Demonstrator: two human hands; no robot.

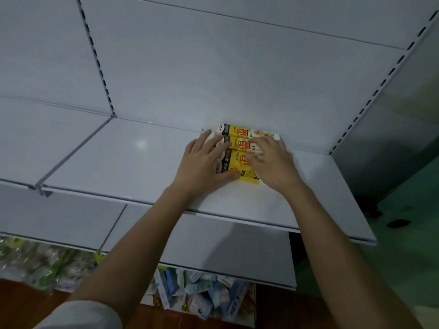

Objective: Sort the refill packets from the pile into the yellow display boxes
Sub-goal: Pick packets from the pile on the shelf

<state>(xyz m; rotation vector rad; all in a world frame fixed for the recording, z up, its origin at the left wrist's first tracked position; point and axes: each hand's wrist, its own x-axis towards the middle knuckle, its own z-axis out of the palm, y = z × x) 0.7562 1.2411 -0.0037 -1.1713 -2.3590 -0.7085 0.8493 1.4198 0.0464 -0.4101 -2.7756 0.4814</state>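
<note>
Now the left hand (206, 162) lies flat, fingers straight, on the yellow display boxes (242, 153), which stand at the far right of the white shelf (133, 162). Right hand (270, 162) presses them too, fingers relaxed, grasping nothing.

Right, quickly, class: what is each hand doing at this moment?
Left hand: open, fingers spread flat on the yellow and white printed display boxes.
Right hand: open, fingers pressing down on the same boxes.
</note>
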